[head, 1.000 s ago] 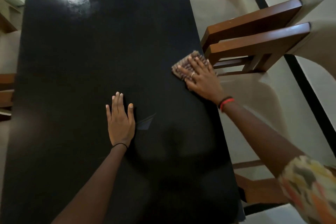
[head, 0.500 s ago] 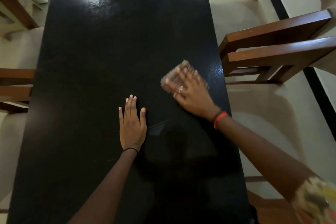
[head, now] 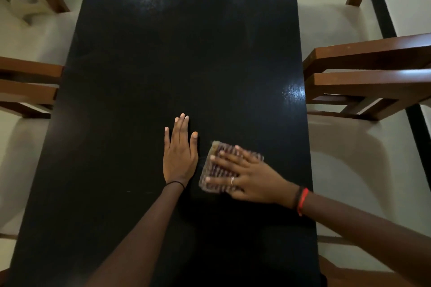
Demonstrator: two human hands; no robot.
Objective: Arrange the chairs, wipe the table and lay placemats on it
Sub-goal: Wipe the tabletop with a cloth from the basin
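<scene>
Black counter (head: pixel 186 53) beneath a cloth (head: pixel 214 169), pressed by right hand (head: pixel 251 179) with straight fingers (head: pixel 225 161); left hand (head: pixel 179 154) just beside cloth, fingers released, flat.

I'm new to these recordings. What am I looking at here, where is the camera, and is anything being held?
There is no machine here. A person works with bare hands, and the one camera sits on their head, looking forward and down, so both arms enter from the bottom edge.

The long black table runs away from the viewer. Wooden armchairs with pale seats stand along both of its sides.

The left hand lies flat on the tabletop with straight fingers and holds nothing. Beside it, the right hand presses a folded patterned cloth against the surface with spread fingers. The cloth is pressed, not gripped. No placemats show on the table.
</scene>
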